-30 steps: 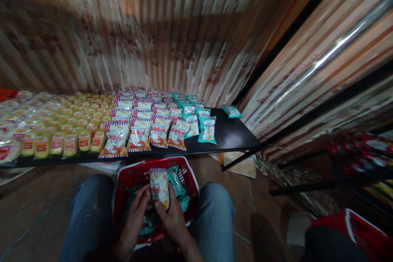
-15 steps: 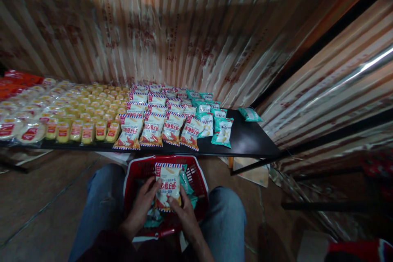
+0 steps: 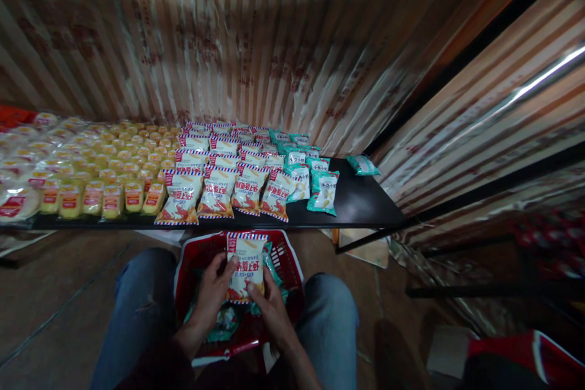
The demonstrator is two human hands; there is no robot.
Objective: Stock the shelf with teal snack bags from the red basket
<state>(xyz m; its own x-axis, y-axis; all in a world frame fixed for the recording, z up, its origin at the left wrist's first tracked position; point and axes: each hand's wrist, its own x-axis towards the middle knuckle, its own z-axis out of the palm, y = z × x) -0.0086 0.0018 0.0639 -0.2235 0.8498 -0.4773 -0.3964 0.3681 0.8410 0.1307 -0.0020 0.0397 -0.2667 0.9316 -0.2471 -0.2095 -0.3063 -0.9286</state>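
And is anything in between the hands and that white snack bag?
Nothing that I can see. The left hand and right hand both hold the white snack bag directly, thumbs on its front. The teal bags are in the red basket below, not in between.

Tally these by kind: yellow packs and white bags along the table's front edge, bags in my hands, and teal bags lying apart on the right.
Yellow packs, front: 6
White bags, front: 4
Held bag: 1
Teal bag, apart: 1
Total: 12
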